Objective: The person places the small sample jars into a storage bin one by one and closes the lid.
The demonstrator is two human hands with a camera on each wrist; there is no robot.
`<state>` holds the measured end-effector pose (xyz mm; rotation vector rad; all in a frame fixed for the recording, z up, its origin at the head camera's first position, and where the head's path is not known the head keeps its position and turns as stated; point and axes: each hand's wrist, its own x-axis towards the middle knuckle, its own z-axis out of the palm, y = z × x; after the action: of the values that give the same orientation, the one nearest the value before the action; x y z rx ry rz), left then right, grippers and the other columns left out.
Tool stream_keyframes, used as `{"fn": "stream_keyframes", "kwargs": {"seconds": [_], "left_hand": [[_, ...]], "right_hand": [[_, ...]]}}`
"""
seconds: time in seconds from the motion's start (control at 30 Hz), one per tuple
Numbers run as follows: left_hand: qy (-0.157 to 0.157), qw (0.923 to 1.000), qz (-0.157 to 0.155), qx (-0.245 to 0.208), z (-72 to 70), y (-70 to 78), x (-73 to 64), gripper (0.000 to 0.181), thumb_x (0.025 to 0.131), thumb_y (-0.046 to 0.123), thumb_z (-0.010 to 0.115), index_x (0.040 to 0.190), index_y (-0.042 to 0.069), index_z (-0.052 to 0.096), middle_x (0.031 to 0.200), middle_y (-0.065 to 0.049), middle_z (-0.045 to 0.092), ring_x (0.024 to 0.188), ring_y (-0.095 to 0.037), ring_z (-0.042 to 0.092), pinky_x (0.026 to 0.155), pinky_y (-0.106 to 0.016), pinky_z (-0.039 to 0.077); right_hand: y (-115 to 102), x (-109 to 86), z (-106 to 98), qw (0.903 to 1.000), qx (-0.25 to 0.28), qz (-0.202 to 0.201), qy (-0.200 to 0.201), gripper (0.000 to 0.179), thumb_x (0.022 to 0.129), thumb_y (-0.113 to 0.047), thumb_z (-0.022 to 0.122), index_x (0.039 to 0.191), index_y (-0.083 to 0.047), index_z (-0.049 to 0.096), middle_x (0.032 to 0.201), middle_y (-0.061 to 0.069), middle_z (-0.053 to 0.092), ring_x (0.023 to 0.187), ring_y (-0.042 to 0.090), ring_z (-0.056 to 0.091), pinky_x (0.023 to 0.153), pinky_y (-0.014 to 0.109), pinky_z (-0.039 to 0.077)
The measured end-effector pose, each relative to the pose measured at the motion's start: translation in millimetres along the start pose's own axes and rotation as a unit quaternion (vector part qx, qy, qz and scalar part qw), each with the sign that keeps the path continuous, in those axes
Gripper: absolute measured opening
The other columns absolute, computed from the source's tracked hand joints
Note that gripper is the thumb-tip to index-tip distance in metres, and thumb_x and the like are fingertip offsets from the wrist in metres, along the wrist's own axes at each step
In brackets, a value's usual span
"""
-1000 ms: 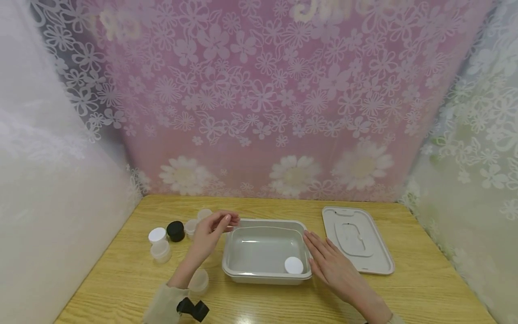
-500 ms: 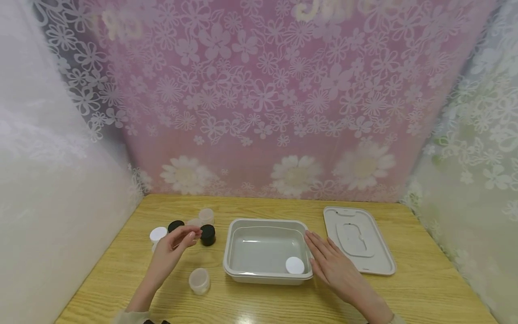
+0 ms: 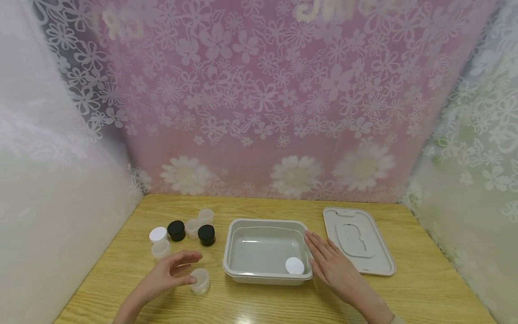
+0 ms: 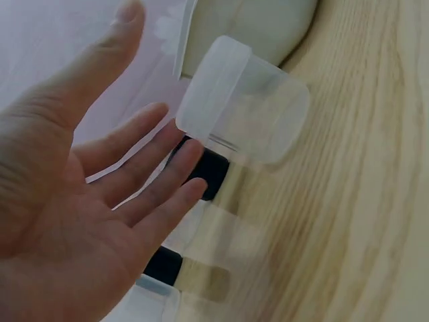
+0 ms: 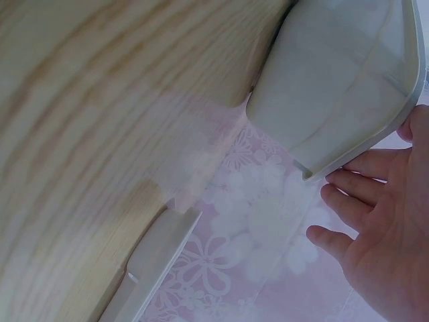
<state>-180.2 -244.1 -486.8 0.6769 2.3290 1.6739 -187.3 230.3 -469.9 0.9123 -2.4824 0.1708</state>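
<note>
My left hand (image 3: pixel 167 275) is spread around the near side of a small clear lidded jar (image 3: pixel 201 282), holding nothing. In the left wrist view, the jar (image 4: pixel 244 100) stands just past the fingertips, with the thumb apart from it. My right hand (image 3: pixel 333 270) rests with straight fingers against the right rim of an off-white plastic box (image 3: pixel 263 280). The right wrist view has those fingers (image 5: pixel 355 184) along the box's edge (image 5: pixel 362 144). Inside the box, at its near right corner, lies a round white lid or white-topped jar (image 3: pixel 294 265); its sides are hidden.
Left of the box stand two black-lidded jars (image 3: pixel 207 235), a white-lidded jar (image 3: pixel 158 234) and several clear jars (image 3: pixel 161 249). The box's flat lid (image 3: pixel 382 252) lies on the wooden table (image 3: pixel 421 270) to the right. Flowered cloth (image 3: pixel 259 135) closes the back.
My left hand has come back from the box's far left corner, leaving a black-lidded jar on the table beside the others, then moved toward the near clear jar and spread. The right hand stayed put.
</note>
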Motion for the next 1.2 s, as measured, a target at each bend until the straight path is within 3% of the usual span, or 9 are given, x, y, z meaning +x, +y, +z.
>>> {"fn": "stream_keyframes", "kwargs": {"seconds": [0.17, 0.33, 0.6, 0.8, 0.9, 1.2], "left_hand": [[-0.057, 0.9983, 0.003, -0.014, 1.8, -7.3, -3.0, 0.059, 0.091, 0.011, 0.077, 0.142, -0.005, 0.051, 0.143, -0.031, 0.051, 0.128, -0.009, 0.057, 0.105, -0.014, 0.044], [-0.071, 0.9973, 0.001, 0.015, 5.8, -12.3, -1.7, 0.059, 0.090, 0.014, 0.079, 0.140, -0.003, 0.053, 0.141, -0.026, 0.055, 0.122, 0.000, 0.057, 0.103, -0.013, 0.044], [-0.029, 0.9991, -0.031, 0.004, 8.4, -5.3, 3.6, 0.054, 0.092, 0.019, 0.077, 0.137, -0.003, 0.055, 0.132, -0.019, 0.061, 0.113, -0.006, 0.062, 0.096, -0.019, 0.052], [0.018, 0.9995, 0.002, 0.024, 9.9, 3.4, 10.9, 0.052, 0.090, 0.018, 0.079, 0.134, -0.003, 0.058, 0.127, -0.020, 0.064, 0.108, -0.008, 0.066, 0.092, -0.024, 0.058], [0.038, 0.9986, 0.001, 0.038, 10.3, 8.8, 15.0, 0.051, 0.089, 0.019, 0.081, 0.132, 0.001, 0.061, 0.125, -0.016, 0.066, 0.107, -0.008, 0.066, 0.091, -0.024, 0.058], [0.072, 0.9955, 0.020, 0.059, 10.3, 31.1, 29.6, 0.052, 0.089, 0.022, 0.081, 0.134, 0.005, 0.062, 0.127, -0.012, 0.067, 0.108, -0.010, 0.065, 0.090, -0.026, 0.059]], "right_hand": [[0, -0.3, 0, 1.0000, -0.002, 0.001, 0.000, 0.058, 0.097, -0.019, 0.063, 0.147, 0.004, 0.048, 0.153, 0.016, 0.048, 0.138, 0.034, 0.048, 0.123, 0.019, -0.010], [0, 0.0, 0, 1.0000, -0.001, 0.004, -0.001, 0.058, 0.096, -0.018, 0.063, 0.148, 0.004, 0.048, 0.154, 0.016, 0.047, 0.138, 0.034, 0.048, 0.123, 0.019, -0.010], [-1, 0.2, -1, 1.0000, -0.001, 0.004, -0.004, 0.058, 0.097, -0.019, 0.063, 0.148, 0.004, 0.047, 0.153, 0.016, 0.047, 0.138, 0.034, 0.048, 0.123, 0.019, -0.011], [-2, 1.3, -1, 1.0000, -0.004, 0.001, -0.003, 0.056, 0.099, -0.021, 0.061, 0.147, 0.004, 0.048, 0.153, 0.016, 0.048, 0.137, 0.035, 0.049, 0.123, 0.019, -0.011], [-2, 1.4, -2, 1.0000, -0.003, 0.001, 0.000, 0.055, 0.099, -0.021, 0.060, 0.147, 0.004, 0.048, 0.153, 0.016, 0.048, 0.137, 0.035, 0.049, 0.123, 0.019, -0.010], [-1, -0.3, 0, 1.0000, -0.004, 0.003, -0.002, 0.056, 0.099, -0.021, 0.061, 0.147, 0.004, 0.049, 0.153, 0.016, 0.048, 0.138, 0.034, 0.048, 0.123, 0.019, -0.010]]}}
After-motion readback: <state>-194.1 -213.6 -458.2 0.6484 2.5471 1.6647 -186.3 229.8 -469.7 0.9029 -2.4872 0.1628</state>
